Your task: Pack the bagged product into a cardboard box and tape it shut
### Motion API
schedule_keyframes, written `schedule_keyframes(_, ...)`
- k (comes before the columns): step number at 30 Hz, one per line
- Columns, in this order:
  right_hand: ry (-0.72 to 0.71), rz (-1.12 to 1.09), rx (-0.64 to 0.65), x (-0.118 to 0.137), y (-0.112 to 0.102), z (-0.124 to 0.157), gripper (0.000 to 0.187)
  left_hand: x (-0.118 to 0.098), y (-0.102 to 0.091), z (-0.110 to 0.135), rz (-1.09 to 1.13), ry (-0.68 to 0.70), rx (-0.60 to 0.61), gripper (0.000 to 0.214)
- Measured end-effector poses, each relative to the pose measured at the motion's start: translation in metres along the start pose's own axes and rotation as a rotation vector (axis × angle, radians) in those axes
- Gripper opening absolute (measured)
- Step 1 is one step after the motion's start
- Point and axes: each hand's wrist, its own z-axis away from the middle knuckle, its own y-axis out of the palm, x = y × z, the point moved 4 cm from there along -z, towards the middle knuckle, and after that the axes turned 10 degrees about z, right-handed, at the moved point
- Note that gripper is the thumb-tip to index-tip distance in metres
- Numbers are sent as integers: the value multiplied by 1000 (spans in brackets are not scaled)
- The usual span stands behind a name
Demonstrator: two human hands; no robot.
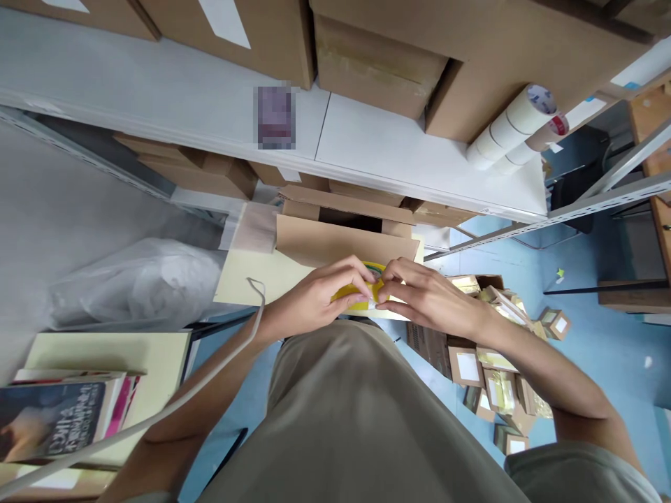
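- While a long pale shelf [393,147] runs across the far side, with big brown boxes [377,66] on it, the person stands at a lower, pale yellow table [241,272].
- Down on the floor to the right is a heap of small boxes [466,367].
- To the left is a puffy, see-through bag [152,286].
- On the table, just past the hands, sits an open brown box [346,243], its long side going from left to right.
- The left hand [317,297] comes in from the left and the right hand [427,297] from the right. Both elbows are bent, the backs of the hands face up, and the fingers curl in.
- The yellow thing [358,305] is right between the hands, in front of the belly, at the table's near edge. Its long way seems to go from hand to hand, but the fingers hide a lot. Neither hand is nearer: both pinch it, and their fingertips almost meet in its middle. I cannot tell if it rests on the table.
- A tiny white bit [372,304] peeks out between the thumbs.
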Motion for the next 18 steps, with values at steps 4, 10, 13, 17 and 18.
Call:
schedule_keyframes(4,-21,145,-73,0,6,6,20,0,-2,-2,-6,1,-47,6)
schedule_keyframes(10,6,17,-110,-4,0,14,16,-2,-6,-4,34,-1,-63,5)
schedule_keyframes(13,20,42,-92,-5,-4,13,16,-3,-5,-6,47,-4,-52,7)
schedule_keyframes(17,-48,282,-133,1,1,15,17,0,-2,-6,108,-28,-95,7)
schedule_keyframes(18,-72,355,-159,3,2,16,19,2,-2,-6,133,-39,-114,8)
